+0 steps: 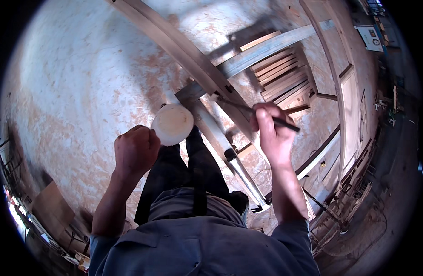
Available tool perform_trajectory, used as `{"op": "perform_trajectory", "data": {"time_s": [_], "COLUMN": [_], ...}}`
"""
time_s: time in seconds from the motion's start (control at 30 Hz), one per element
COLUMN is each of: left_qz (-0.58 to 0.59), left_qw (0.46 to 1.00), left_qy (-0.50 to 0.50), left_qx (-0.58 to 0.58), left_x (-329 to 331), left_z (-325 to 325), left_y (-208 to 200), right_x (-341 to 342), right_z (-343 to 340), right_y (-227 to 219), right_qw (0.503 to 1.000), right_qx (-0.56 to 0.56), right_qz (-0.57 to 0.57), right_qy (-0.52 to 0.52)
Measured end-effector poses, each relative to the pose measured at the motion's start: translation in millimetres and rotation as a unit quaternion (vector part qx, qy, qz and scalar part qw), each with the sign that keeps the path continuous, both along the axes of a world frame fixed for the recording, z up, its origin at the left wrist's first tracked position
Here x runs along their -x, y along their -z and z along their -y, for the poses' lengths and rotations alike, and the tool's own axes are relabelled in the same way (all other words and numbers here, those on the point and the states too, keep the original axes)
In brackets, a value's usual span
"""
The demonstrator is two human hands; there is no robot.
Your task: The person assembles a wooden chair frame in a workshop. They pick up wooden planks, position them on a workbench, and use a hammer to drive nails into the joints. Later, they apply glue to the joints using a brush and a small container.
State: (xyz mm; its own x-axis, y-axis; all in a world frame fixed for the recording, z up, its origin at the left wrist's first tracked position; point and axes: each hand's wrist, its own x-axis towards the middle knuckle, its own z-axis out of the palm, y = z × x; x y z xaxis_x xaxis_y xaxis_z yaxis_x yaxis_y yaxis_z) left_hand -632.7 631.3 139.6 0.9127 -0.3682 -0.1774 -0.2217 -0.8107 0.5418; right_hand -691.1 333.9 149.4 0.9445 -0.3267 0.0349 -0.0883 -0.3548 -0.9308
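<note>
My left hand (pixel 137 147) is closed on the rim of a white round tub (pixel 173 123) with pale stuff in it; I cannot make out what that is. My right hand (pixel 273 131) grips the dark handle of a slim brush (pixel 237 105), which points left. Its whitish tip lies at a long wooden beam (pixel 184 53), by a small dark notch; whether it touches the wood is unclear. The beam runs slantwise from the far left toward my right hand. The tub is held left of the beam, above my legs.
Under the beam crosses a greyish bar (pixel 271 48). A metal bar with a black fitting (pixel 241 172) slants down beside my legs. Several wooden slats (pixel 285 76) lie stacked on the mottled floor (pixel 82 83). A wooden frame (pixel 340 92) stands at the right.
</note>
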Motion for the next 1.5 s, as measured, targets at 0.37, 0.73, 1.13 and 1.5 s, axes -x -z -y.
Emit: {"op": "perform_trajectory", "data": {"time_s": [0.37,0.73,1.13,1.5], "left_qz": [0.083,0.07,0.033,-0.016], "left_qw": [0.995,0.996,0.997,1.0], "left_qy": [0.054,0.043,0.002,0.002], "left_qx": [0.02,0.027,0.062,0.02], "left_x": [-10,-21,-32,-18], "left_z": [39,47,45,18], "left_y": [-9,-6,-13,2], "right_x": [9,27,9,-21], "right_z": [-36,17,69,56], "right_y": [8,24,66,56], "right_qw": [0.979,0.916,0.94,0.953], "right_qx": [0.069,-0.366,-0.298,-0.192], "right_qz": [-0.055,-0.152,-0.132,-0.233], "right_qy": [-0.182,0.064,0.098,0.027]}}
